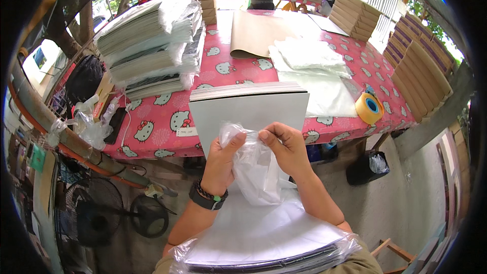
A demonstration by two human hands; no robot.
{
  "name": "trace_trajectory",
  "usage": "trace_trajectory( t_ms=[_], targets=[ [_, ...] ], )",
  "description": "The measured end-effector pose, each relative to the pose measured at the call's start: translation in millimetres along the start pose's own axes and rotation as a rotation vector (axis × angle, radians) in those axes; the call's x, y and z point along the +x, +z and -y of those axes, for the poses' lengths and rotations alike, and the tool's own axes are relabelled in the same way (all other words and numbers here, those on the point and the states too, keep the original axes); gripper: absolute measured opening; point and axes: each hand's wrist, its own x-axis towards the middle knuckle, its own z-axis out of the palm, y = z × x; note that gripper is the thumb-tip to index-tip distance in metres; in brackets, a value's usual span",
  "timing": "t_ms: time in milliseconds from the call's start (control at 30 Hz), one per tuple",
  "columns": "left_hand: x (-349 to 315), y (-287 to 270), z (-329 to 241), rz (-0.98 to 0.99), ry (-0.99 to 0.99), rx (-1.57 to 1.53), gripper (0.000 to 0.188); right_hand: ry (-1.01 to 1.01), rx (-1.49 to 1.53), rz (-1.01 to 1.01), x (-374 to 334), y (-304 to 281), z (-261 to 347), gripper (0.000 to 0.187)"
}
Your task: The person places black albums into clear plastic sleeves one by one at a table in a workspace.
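Observation:
A crumpled clear plastic bag [259,180] hangs between my two hands. My left hand [221,165] grips its gathered side, thumb on top. My right hand [288,147] pinches the bag's upper edge between thumb and fingers. Right behind the bag, a thick stack of white sheets [248,111] leans upright at the table's near edge. Across my lap lies another stack of sheets [264,228], its near end covered in clear plastic. A dark band and a beaded bracelet circle my left wrist.
Plastic-wrapped sheet stacks [152,45] rise on the left of the pink patterned table [223,50]. Brown paper [256,33], flat plastic bags [317,81] and a yellow tape roll [369,107] lie further right. A fan [94,213] stands lower left, a black bin [368,168] lower right. Two people are beyond.

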Motion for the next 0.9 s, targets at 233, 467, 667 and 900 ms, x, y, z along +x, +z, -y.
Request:
trace_trajectory(
  t_ms=[233,467,667,900],
  targets=[
    [-6,-1,5,0.055,0.064,0.133,0.016,0.012,0.147,-0.056,-2,8,-2,0.012],
    [-3,0,11,-0.036,0.025,0.041,0.021,-0.071,-0.080,-0.117,-5,13,1,0.011],
    [-9,-2,6,0.218,-0.029,-0.015,0.035,-0.024,-0.143,-0.186,2,11,-7,0.013],
    [-3,-7,3,0.241,0.046,-0.056,0.025,0.051,0.305,0.255,6,-11,-13,0.020]
  ],
)
